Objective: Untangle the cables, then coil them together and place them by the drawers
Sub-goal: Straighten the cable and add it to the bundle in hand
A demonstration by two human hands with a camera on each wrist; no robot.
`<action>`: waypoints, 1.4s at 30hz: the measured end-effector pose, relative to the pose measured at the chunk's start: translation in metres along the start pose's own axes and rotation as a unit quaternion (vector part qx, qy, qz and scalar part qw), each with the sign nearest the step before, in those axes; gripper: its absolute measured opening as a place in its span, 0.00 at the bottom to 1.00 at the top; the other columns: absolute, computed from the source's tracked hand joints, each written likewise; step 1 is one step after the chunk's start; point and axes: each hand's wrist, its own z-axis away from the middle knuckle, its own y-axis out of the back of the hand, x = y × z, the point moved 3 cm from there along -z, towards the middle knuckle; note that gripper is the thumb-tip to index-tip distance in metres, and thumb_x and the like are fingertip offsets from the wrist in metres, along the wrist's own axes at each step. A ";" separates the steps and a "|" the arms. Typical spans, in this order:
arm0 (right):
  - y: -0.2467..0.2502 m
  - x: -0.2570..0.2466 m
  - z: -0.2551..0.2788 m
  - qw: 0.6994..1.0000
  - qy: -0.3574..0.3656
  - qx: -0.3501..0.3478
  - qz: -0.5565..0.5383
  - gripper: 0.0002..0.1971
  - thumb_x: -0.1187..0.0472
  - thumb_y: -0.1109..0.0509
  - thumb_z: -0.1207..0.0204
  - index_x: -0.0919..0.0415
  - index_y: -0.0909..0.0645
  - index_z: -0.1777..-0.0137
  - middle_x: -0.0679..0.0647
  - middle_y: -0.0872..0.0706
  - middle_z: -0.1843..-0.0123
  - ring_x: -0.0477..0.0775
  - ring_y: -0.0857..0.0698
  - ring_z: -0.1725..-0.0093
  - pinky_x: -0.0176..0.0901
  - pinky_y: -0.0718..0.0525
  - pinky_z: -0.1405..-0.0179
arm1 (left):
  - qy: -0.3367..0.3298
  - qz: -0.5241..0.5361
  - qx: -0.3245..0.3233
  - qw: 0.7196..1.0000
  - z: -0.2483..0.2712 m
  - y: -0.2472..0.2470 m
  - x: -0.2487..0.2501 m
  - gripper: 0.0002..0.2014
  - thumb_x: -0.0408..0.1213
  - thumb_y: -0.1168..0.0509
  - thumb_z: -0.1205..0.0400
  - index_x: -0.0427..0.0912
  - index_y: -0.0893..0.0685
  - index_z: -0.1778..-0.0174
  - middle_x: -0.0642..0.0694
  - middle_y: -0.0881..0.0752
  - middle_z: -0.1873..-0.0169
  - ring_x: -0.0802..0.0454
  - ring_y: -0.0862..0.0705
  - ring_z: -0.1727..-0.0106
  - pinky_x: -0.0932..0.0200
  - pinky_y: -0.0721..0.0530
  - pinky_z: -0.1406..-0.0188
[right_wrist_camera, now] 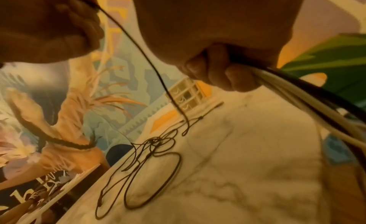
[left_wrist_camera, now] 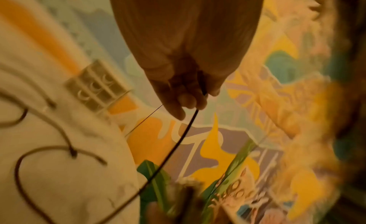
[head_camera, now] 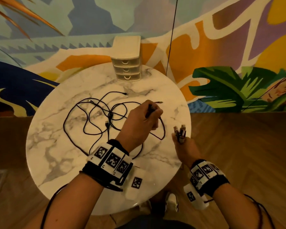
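- While our left hand (head_camera: pixel 139 119) is raised over the round marble surface (head_camera: pixel 53 146), its fingers (left_wrist_camera: pixel 186 100) are curled round one black cable (left_wrist_camera: pixel 174 147), which runs from the grip down to the surface.
- Our right hand (head_camera: pixel 186 147) is at the right edge of the surface, its fingers (right_wrist_camera: pixel 215 70) closed round a bundle of cable ends (head_camera: pixel 180 132); the plugs stick up above the fist in the head view.
- From the right wrist view, white and dark strands (right_wrist_camera: pixel 309 92) leave that fist and run off toward the lower right.
- We see the remaining black cables (head_camera: pixel 96 116) in a loose tangle of crossing loops left of centre on the surface, with several plug ends lying free.
- One loop reaches toward the near edge, passing under our left wrist.
- A small cream set of three drawers (head_camera: pixel 127 66) stands at the far edge of the surface, well apart from the tangle and from both hands.
- Beyond the surface lies a brightly patterned rug (head_camera: pixel 238 80), with wooden floor (head_camera: pixel 246 138) to the right.
- Both wrists wear bands with black-and-white markers (head_camera: pixel 111 160).
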 end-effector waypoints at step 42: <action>0.139 -0.004 0.014 0.854 0.125 0.180 -0.472 0.24 0.51 0.42 0.17 0.51 0.38 0.77 0.46 0.37 0.82 0.47 0.42 0.82 0.40 0.46 0.83 | 0.115 -0.257 0.085 0.956 -0.009 0.010 -0.120 0.22 0.48 0.49 0.13 0.39 0.16 0.60 0.39 0.14 0.64 0.41 0.17 0.60 0.53 0.24 0.59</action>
